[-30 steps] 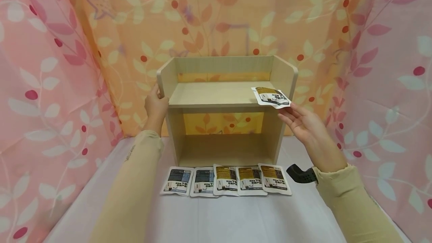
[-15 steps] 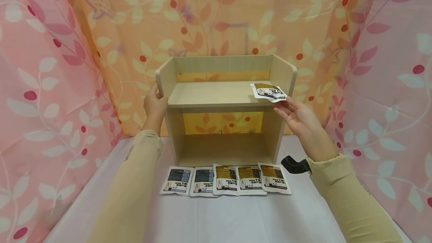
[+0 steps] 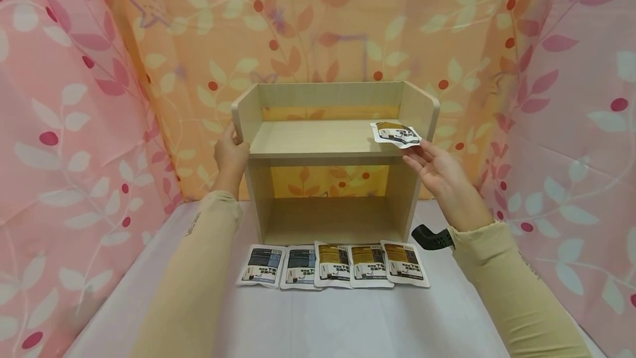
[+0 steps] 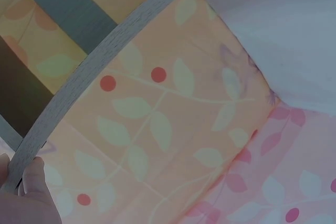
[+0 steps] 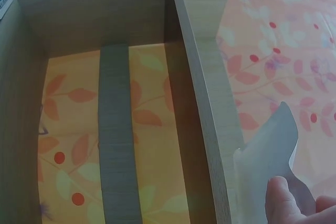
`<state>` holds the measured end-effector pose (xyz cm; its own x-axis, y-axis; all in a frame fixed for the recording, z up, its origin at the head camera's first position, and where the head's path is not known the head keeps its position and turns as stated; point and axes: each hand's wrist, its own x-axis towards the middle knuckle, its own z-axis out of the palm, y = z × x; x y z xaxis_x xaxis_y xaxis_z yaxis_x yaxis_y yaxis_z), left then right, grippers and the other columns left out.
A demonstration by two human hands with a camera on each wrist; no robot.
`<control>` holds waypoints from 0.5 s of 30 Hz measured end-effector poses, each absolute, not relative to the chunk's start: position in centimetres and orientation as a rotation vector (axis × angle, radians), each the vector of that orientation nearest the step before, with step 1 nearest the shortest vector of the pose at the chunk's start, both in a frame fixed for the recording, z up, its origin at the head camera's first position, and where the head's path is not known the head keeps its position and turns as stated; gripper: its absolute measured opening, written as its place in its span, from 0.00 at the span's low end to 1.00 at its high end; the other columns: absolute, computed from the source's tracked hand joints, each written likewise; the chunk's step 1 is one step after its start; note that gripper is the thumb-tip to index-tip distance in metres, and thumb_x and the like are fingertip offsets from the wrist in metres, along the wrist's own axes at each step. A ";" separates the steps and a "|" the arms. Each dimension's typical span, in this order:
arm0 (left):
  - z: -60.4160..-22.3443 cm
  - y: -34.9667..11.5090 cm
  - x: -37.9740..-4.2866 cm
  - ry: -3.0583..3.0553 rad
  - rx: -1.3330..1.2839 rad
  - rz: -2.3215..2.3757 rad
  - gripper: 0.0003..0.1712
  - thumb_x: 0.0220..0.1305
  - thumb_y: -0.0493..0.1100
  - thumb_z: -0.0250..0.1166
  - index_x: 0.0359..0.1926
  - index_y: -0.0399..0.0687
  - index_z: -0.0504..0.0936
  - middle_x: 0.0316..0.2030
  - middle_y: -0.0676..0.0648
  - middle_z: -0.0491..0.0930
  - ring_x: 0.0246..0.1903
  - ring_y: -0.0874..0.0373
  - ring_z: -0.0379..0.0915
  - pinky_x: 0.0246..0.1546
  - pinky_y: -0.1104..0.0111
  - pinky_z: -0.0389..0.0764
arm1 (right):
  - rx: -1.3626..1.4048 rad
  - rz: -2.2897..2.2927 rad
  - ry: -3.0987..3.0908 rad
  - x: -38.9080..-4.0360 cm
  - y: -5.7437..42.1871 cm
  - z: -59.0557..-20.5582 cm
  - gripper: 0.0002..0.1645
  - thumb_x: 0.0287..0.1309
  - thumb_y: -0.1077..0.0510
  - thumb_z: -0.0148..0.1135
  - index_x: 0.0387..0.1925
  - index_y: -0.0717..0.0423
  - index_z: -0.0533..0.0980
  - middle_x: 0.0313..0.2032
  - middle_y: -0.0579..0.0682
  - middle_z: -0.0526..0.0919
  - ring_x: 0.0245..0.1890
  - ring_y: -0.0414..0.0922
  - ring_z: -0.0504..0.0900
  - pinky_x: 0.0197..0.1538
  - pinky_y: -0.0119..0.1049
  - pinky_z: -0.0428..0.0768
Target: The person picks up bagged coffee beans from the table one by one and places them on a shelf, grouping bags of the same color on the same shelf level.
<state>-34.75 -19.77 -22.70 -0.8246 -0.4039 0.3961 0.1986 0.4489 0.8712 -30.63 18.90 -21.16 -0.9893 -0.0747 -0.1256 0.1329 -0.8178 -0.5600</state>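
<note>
My left hand (image 3: 231,153) grips the left side panel of a pale wooden two-tier shelf (image 3: 308,138). In the left wrist view, the thumb and fingers (image 4: 35,177) lie on either side of the panel's edge. My right hand (image 3: 441,173) pinches the near right corner of a flat white sachet (image 3: 396,135) with a brown-and-white printed face. That sachet is held nearly level over the right end of the upper board. From the right wrist view, its plain pale underside (image 5: 270,148) shows beside the board's front edge, with a fingertip (image 5: 278,195) on it.
Several similar sachets lie in a row on the white tablecloth (image 3: 318,319) before the shelf, blue-printed ones (image 3: 261,266) at left and brown-printed ones (image 3: 404,263) at right. Flowered curtains (image 3: 318,21) stand behind and at both sides. A black strap piece (image 3: 431,237) sits by the right wrist.
My right hand has moved slightly up and left, bringing the pinched sachet farther over the upper board. The left hand keeps its grip on the side panel; the row of sachets is unchanged.
</note>
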 end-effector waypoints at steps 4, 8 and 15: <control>-22.8 -19.8 -34.9 -2.138 0.167 -1.379 0.36 0.59 0.29 0.54 0.69 0.54 0.69 0.57 0.38 0.77 0.58 0.48 0.72 0.56 0.55 0.72 | 0.188 -2.885 0.928 -30.9 18.8 -20.9 0.26 0.66 0.65 0.54 0.63 0.51 0.61 0.28 0.59 0.82 0.28 0.53 0.85 0.49 0.43 0.78; -22.8 -19.8 -34.9 -2.137 0.164 -1.355 0.35 0.58 0.29 0.54 0.68 0.52 0.69 0.56 0.37 0.77 0.58 0.47 0.72 0.57 0.54 0.71 | 0.232 -2.880 0.955 -31.3 18.5 -20.7 0.30 0.66 0.65 0.55 0.65 0.49 0.59 0.31 0.58 0.80 0.30 0.53 0.85 0.56 0.42 0.68; -22.7 -19.8 -34.8 -2.133 0.153 -1.364 0.34 0.58 0.29 0.53 0.67 0.49 0.71 0.56 0.37 0.77 0.58 0.47 0.72 0.56 0.54 0.72 | 0.262 -2.879 0.945 -32.1 18.3 -20.4 0.23 0.66 0.65 0.54 0.59 0.52 0.62 0.32 0.58 0.79 0.33 0.52 0.84 0.58 0.42 0.66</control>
